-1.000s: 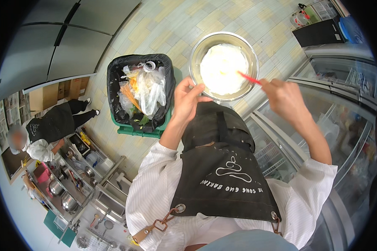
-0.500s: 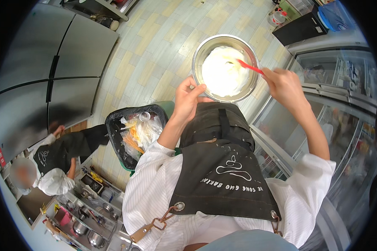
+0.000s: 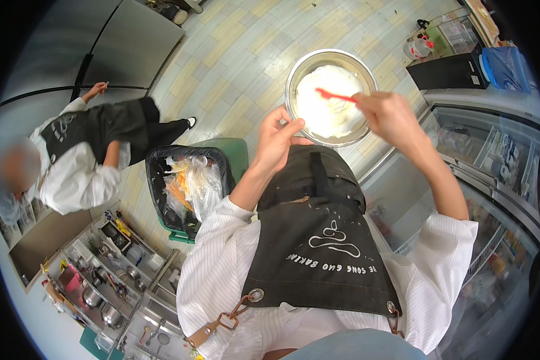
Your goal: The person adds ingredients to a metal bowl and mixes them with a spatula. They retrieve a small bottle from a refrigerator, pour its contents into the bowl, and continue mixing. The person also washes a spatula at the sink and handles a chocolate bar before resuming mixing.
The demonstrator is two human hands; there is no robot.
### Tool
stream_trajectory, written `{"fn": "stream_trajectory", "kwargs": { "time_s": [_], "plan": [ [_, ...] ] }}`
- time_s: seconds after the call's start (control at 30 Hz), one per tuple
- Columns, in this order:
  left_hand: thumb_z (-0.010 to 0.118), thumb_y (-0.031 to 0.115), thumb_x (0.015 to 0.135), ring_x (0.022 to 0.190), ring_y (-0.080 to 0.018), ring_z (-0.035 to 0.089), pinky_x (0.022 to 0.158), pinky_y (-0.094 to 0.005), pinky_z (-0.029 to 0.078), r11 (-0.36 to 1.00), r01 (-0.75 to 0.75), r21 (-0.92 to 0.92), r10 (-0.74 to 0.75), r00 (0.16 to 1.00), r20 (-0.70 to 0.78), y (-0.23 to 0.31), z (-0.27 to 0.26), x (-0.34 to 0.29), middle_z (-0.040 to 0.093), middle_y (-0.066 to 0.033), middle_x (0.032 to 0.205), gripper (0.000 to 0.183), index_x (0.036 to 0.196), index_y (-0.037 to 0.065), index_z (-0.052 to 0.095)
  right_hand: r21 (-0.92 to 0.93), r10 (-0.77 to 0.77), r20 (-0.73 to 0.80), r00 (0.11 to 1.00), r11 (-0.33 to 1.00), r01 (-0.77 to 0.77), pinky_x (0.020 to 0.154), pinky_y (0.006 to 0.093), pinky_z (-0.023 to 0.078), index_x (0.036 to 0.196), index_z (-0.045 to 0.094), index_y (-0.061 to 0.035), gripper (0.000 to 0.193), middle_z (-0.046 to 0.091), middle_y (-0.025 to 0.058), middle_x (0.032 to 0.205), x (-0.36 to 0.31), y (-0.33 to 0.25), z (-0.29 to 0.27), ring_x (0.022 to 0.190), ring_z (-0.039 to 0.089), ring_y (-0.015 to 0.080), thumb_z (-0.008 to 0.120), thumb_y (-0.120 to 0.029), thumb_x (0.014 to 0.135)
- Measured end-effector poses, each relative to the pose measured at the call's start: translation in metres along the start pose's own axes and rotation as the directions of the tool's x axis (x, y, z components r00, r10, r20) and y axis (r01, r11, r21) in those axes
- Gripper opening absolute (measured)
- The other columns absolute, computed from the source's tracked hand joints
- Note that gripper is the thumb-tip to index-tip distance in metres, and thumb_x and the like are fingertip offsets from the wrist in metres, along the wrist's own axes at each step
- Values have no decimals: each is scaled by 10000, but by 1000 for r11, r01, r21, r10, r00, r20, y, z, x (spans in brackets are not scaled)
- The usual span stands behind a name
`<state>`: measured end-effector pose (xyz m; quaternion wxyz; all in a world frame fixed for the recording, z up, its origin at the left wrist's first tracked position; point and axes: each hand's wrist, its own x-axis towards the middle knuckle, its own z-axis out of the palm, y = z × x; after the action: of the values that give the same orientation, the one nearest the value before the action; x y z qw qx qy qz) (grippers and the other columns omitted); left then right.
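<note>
A round steel mixing bowl (image 3: 291, 90) holds a thick white cream (image 3: 324, 117), a little yellowish in places. My left hand (image 3: 276, 139) grips its near left rim, thumb over the edge and fingers underneath. In my right hand (image 3: 390, 119) is a red spatula (image 3: 337, 96), held closed around the handle at the bowl's right side. The spatula's blade lies in the cream near the middle of the bowl. The bowl is held up in front of my dark apron (image 3: 318, 258), over the floor.
A lined bin (image 3: 237, 162) full of plastic waste stands at my left. Beyond it a co-worker (image 3: 90, 135) in a dark apron stands by steel refrigerators (image 3: 132, 42). Glass-doored cases (image 3: 462, 198) line my right. Shelves with steel pots (image 3: 111, 315) are at lower left.
The spatula has moved left across the cream, my right hand following it over the rim. At left, the co-worker has come forward from the lower corner along the refrigerators.
</note>
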<state>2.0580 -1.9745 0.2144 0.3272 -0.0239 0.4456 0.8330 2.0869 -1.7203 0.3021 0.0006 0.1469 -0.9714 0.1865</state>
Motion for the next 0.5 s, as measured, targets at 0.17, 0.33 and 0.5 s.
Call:
{"fn": "stream_trajectory", "kwargs": {
  "time_s": [0.17,0.33,0.5],
  "plan": [
    [594,14,920,884,-201,684,652,-358,646,999,-44,-9,43,996,-73,-9,10,0,654,-104,995,105,840,52,537,-49,114,173,978,993,-107,524,433,435,982,691,-39,150,567,167,647,-36,14,-34,588,578,357,647,-92,848],
    [594,9,918,881,-209,686,665,-366,648,998,-53,-15,52,996,-67,-19,27,6,655,-106,997,104,840,50,540,66,-11,-12,1000,998,11,515,433,427,992,696,-26,168,556,174,631,-6,40,-18,582,575,360,661,-84,838],
    [590,3,921,878,-217,690,657,-367,648,996,-93,6,93,992,-89,-25,32,7,657,-110,1002,107,838,49,540,13,13,135,991,1000,-15,514,432,487,910,656,-53,146,614,146,660,-51,25,-33,590,623,336,607,-11,779]
  ]
}}
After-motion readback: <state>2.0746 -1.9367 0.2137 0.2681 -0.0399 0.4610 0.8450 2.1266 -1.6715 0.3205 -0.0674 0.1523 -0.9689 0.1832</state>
